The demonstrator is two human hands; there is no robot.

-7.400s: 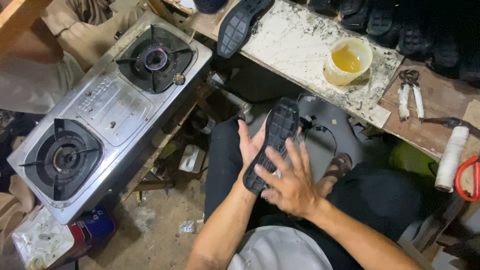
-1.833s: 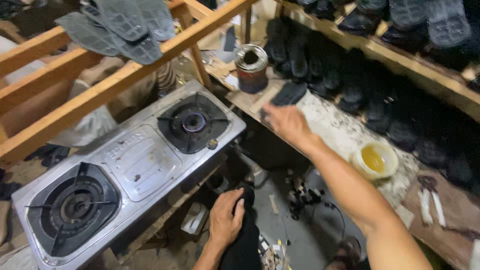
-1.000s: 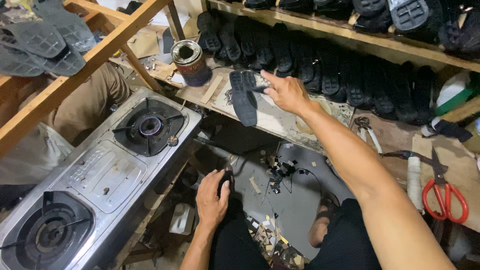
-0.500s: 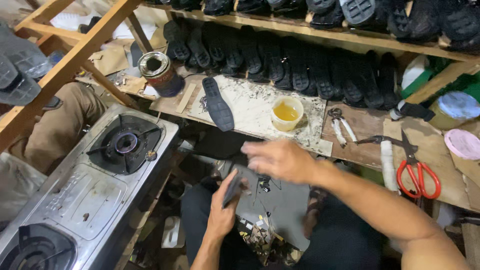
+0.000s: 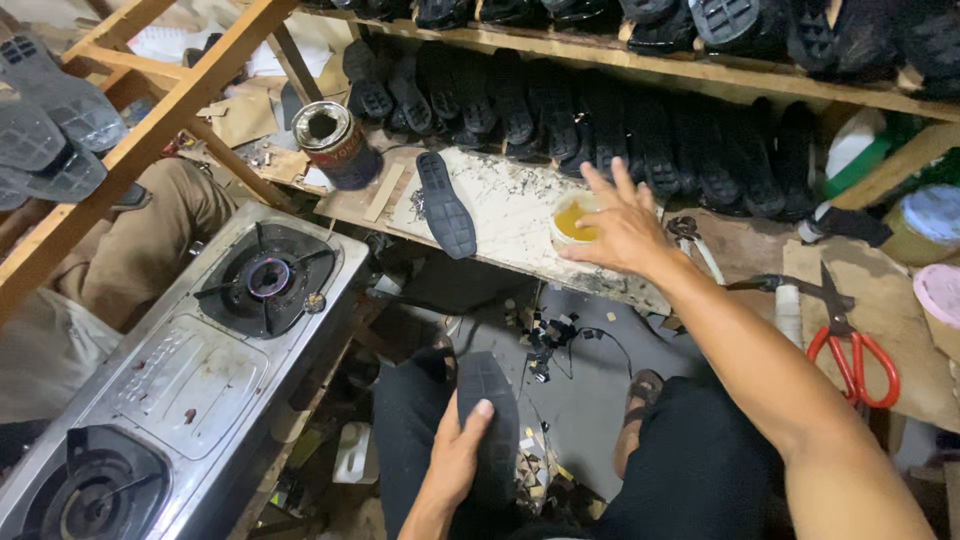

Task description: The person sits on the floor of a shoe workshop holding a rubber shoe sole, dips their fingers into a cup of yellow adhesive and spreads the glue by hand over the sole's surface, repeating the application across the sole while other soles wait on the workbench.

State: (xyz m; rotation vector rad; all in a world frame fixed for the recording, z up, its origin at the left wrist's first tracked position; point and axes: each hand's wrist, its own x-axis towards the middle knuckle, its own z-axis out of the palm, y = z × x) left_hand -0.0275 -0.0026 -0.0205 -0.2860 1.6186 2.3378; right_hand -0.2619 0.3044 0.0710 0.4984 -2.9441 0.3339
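My left hand [image 5: 462,458] grips a black shoe sole [image 5: 489,408] that rests on my lap, thumb laid across its side. My right hand [image 5: 622,225] reaches out over the bench with fingers spread, holding nothing, just above a white cup of yellow glue [image 5: 574,220]. A second black sole [image 5: 446,204] lies flat on the stained bench top [image 5: 510,205], to the left of the cup.
A two-burner steel gas stove [image 5: 190,370] stands at my left. An open tin can [image 5: 335,145] sits at the bench's left end. Rows of black soles [image 5: 600,115] line the shelf behind. Red-handled scissors [image 5: 850,345] and pliers [image 5: 690,240] lie at right. Another person's leg [image 5: 130,245] shows at left.
My right hand has moved from above my lap out to the glue cup on the bench. The left hand stays on the sole in my lap.
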